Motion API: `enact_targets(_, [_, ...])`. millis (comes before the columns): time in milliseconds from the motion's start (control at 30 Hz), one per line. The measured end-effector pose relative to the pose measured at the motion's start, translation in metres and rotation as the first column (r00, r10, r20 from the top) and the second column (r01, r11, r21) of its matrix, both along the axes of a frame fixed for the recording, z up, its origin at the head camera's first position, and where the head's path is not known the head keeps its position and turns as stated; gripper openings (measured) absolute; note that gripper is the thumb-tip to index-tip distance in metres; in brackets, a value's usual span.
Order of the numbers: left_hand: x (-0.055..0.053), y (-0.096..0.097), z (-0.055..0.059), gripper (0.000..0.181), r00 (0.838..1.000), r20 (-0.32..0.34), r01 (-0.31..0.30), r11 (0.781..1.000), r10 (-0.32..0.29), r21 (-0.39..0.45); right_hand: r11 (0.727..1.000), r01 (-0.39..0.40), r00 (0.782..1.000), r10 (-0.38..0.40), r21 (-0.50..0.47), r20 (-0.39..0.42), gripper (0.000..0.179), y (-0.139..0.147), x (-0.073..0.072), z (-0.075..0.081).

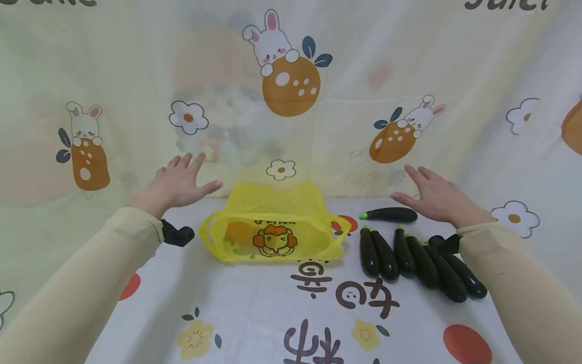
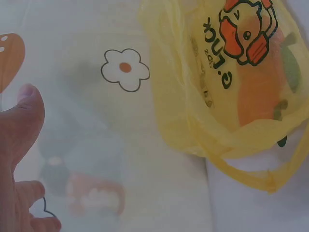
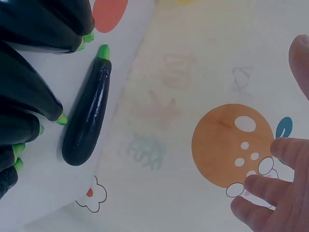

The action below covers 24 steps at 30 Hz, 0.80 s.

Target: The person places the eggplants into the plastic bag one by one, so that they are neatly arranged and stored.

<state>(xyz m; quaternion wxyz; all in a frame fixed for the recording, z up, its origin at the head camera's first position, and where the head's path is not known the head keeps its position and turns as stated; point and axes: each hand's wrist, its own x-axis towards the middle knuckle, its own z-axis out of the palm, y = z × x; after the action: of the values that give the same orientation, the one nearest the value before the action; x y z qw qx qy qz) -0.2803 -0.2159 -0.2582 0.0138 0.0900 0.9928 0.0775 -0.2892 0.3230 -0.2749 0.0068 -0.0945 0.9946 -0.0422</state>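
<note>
The left hand [image 1: 179, 184] hangs in the air to the left of a yellow plastic bag [image 1: 275, 202], its grip apart, with the fingers extended and the thumb standing out towards the bag; it touches nothing. The right hand [image 1: 434, 198] is likewise held up on the other side, its grip apart and holding nothing, near a lone eggplant [image 1: 392, 214] that lies crosswise on the table [image 1: 254, 298] with its green stem end pointing left. The bag rests on the table between the two hands, close to the hanging cloth [image 1: 345, 101], its mouth gaping towards the person and one handle loop at each side. A cartoon face with headphones [image 1: 274, 241] shows on the bag, and in the left wrist view the thin plastic looks creased and see-through. To the right of the bag, a row of dark, glossy eggplants [image 1: 424, 260] lies side by side, stem ends pointing away from the person; the lone one sits just beyond them. Both arms wear pale sleeves [image 1: 91, 273], and a black band [image 1: 177, 235] shows at the left wrist. Flowers and lettering decorate the white table covering, while rabbits and orange fruit are printed on the hanging cloth.
</note>
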Motion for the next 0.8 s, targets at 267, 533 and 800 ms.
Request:
enact_targets(267, [0.008,-0.006,-0.004,0.099,1.000,0.030,-0.008,1.000,0.009,-0.021,1.000,-0.017,1.000,0.017,0.009,0.008,0.100,0.001,0.004,0.000])
enact_targets(533, [0.014,-0.011,0.005,0.094,1.000,-0.027,0.016,1.000,-0.015,0.006,0.999,-0.023,0.999,0.022,-0.033,-0.032,0.098,0.011,0.010,0.010])
enact_targets(800, [0.035,-0.028,-0.024,0.076,0.992,0.006,0.112,0.907,-0.125,0.406,0.997,-0.012,1.000,0.011,-0.071,-0.017,0.097,0.023,0.024,0.020])
